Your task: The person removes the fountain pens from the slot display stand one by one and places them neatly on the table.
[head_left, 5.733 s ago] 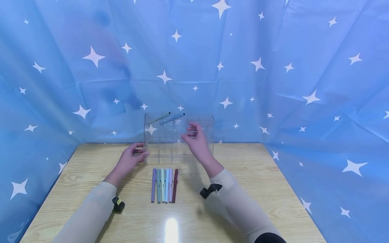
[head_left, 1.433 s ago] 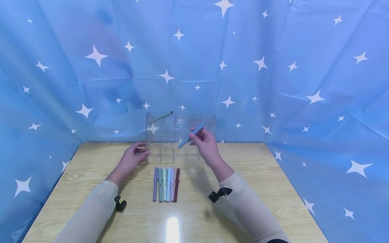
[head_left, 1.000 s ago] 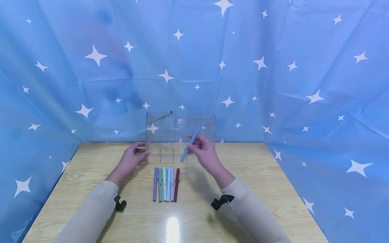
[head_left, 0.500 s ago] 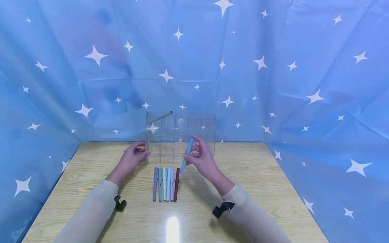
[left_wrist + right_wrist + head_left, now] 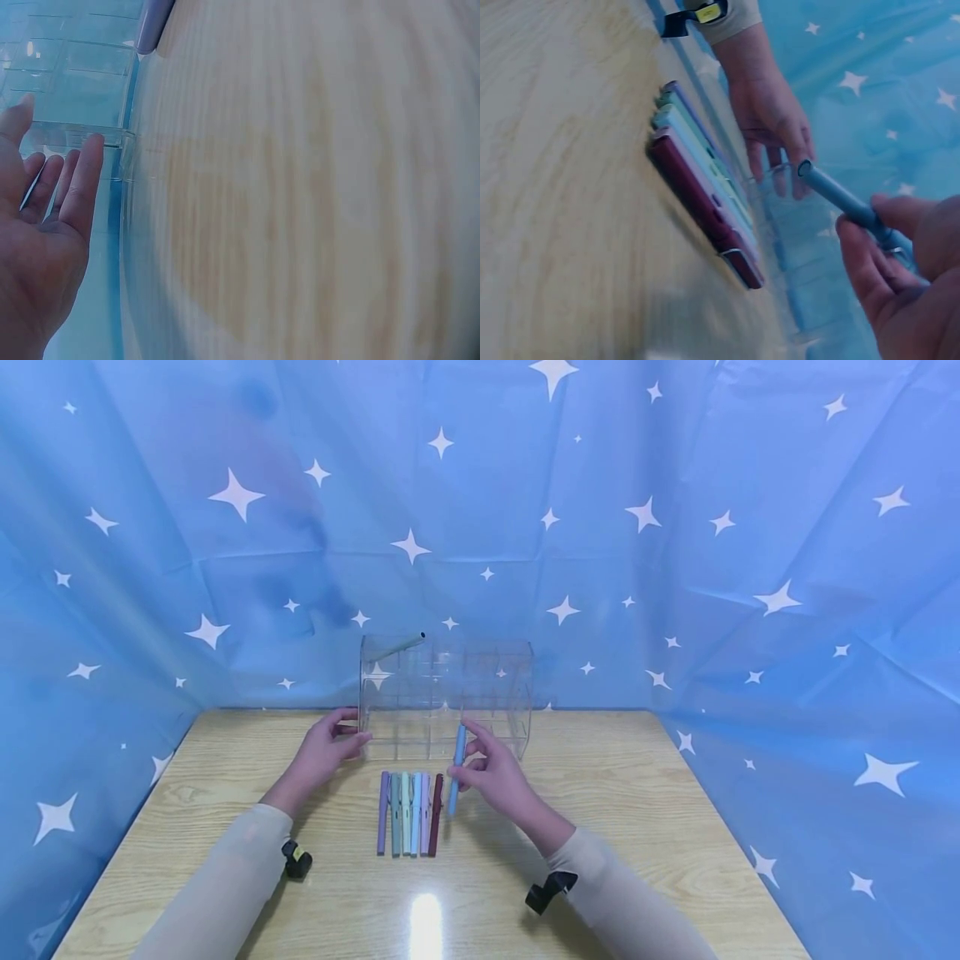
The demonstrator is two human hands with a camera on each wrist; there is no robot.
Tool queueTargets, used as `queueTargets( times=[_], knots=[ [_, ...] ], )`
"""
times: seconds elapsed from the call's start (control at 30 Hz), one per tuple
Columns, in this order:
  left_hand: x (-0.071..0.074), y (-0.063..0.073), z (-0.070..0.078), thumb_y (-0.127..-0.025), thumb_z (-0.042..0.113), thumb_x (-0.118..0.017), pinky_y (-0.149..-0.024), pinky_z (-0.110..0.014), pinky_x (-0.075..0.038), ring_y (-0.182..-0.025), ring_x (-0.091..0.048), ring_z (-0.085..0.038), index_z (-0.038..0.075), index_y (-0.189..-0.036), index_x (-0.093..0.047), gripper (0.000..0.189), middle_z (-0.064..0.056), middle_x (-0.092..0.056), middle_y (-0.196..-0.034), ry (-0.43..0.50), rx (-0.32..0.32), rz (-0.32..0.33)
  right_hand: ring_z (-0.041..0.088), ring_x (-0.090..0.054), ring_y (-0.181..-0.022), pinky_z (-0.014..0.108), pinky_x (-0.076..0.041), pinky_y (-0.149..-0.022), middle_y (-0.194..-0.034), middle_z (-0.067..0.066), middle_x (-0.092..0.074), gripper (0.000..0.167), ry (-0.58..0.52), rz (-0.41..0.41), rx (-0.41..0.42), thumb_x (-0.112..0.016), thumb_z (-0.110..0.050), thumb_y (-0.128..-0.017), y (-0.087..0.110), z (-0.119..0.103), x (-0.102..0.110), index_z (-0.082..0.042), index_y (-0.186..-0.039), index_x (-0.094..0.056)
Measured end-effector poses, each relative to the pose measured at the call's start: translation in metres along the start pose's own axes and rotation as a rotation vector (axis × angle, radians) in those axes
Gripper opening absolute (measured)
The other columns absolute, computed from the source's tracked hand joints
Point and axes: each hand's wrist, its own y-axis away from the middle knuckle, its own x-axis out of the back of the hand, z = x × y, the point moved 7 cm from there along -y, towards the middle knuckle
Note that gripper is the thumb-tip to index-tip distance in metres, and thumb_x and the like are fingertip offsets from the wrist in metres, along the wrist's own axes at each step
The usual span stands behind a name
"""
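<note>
My right hand (image 5: 491, 772) pinches a blue pen (image 5: 460, 745) between thumb and fingers, low over the table, just right of a row of pens. In the right wrist view the pen (image 5: 838, 196) shows its round end and clip. The row ends with a dark red pen (image 5: 436, 817); left of it lie lilac, light blue, pale green, teal and purple pens (image 5: 383, 814). My left hand (image 5: 322, 750) rests at the left side of a clear compartmented organizer (image 5: 412, 744), its fingers (image 5: 85, 184) fairly straight along the wall. A green pen (image 5: 399, 648) leans in the organizer's upper left compartment.
The wooden table (image 5: 637, 827) carries the organizer near its back edge. A blue curtain with white stars (image 5: 720, 527) hangs behind and on both sides. Each sleeve has a small black wrist camera (image 5: 297, 862).
Earlier the blue pen leaned in the organizer beside the green one. My right hand has taken it out, turned it nearly lengthwise and lowered it toward the row. The left hand stays put.
</note>
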Motion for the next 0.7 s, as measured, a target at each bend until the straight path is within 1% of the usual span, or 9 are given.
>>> queueTargets(
  times=[0.1, 0.2, 0.33, 0.43, 0.5, 0.6, 0.7],
  knots=[
    [0.000, 0.000, -0.001, -0.107, 0.020, -0.077, -0.098, -0.040, -0.068, -0.131, -0.064, -0.043, 0.002, -0.161, -0.049, 0.063, -0.029, -0.059, -0.147, 0.002, 0.000, 0.000, 0.022, -0.073, -0.080, 0.040, -0.072, -0.079, -0.121, 0.021, -0.057, 0.094, 0.025, -0.006, -0.019, -0.086, -0.002, -0.096, 0.003, 0.005, -0.003, -0.018, -0.174, -0.035],
    [0.001, 0.000, 0.000, -0.107, 0.021, -0.078, -0.098, -0.039, -0.068, -0.132, -0.064, -0.043, 0.002, -0.161, -0.049, 0.064, -0.029, -0.058, -0.148, -0.001, -0.001, 0.000, 0.022, -0.073, -0.080, 0.044, -0.072, -0.080, -0.120, 0.018, -0.057, 0.093, 0.041, -0.014, -0.040, -0.085, -0.002, -0.096, 0.005, 0.011, -0.006, -0.015, -0.174, -0.035],
    [0.001, 0.000, 0.000, -0.107, 0.022, -0.078, -0.097, -0.038, -0.068, -0.134, -0.063, -0.043, 0.003, -0.161, -0.048, 0.064, -0.027, -0.058, -0.149, -0.003, 0.002, 0.001, 0.023, -0.074, -0.081, 0.050, -0.072, -0.082, -0.118, 0.017, -0.059, 0.093, 0.054, -0.052, -0.075, -0.086, -0.002, -0.095, 0.007, 0.017, -0.011, -0.010, -0.173, -0.036],
    [0.001, 0.000, 0.000, -0.107, 0.021, -0.078, -0.097, -0.037, -0.068, -0.135, -0.062, -0.043, 0.003, -0.161, -0.049, 0.064, -0.027, -0.058, -0.149, -0.002, 0.006, 0.004, 0.022, -0.075, -0.082, 0.050, -0.072, -0.082, -0.118, 0.017, -0.061, 0.093, 0.070, -0.080, -0.096, -0.087, -0.002, -0.094, 0.008, 0.022, -0.015, -0.007, -0.172, -0.037],
    [0.000, 0.000, 0.000, -0.107, 0.021, -0.078, -0.097, -0.037, -0.068, -0.136, -0.062, -0.043, 0.003, -0.161, -0.049, 0.063, -0.027, -0.058, -0.149, 0.000, 0.006, 0.004, 0.021, -0.075, -0.082, 0.047, -0.072, -0.081, -0.117, 0.018, -0.062, 0.092, 0.093, -0.086, -0.098, -0.087, -0.001, -0.094, 0.008, 0.025, -0.016, -0.004, -0.171, -0.037],
    [0.000, -0.001, 0.000, -0.107, 0.021, -0.078, -0.097, -0.037, -0.068, -0.136, -0.062, -0.043, 0.003, -0.161, -0.048, 0.064, -0.027, -0.058, -0.149, 0.003, 0.006, 0.005, 0.019, -0.074, -0.082, 0.040, -0.071, -0.078, -0.116, 0.017, -0.064, 0.090, 0.156, -0.083, -0.109, -0.087, -0.003, -0.094, 0.009, 0.028, -0.018, -0.002, -0.170, -0.039],
    [0.000, 0.000, 0.001, -0.107, 0.022, -0.078, -0.097, -0.037, -0.068, -0.135, -0.062, -0.043, 0.002, -0.161, -0.048, 0.065, -0.027, -0.058, -0.149, 0.003, 0.003, 0.000, 0.018, -0.073, -0.084, 0.031, -0.069, -0.075, -0.114, 0.014, -0.066, 0.090, 0.229, -0.085, -0.125, -0.089, -0.006, -0.093, 0.011, 0.032, -0.019, -0.002, -0.169, -0.041]
  ],
)
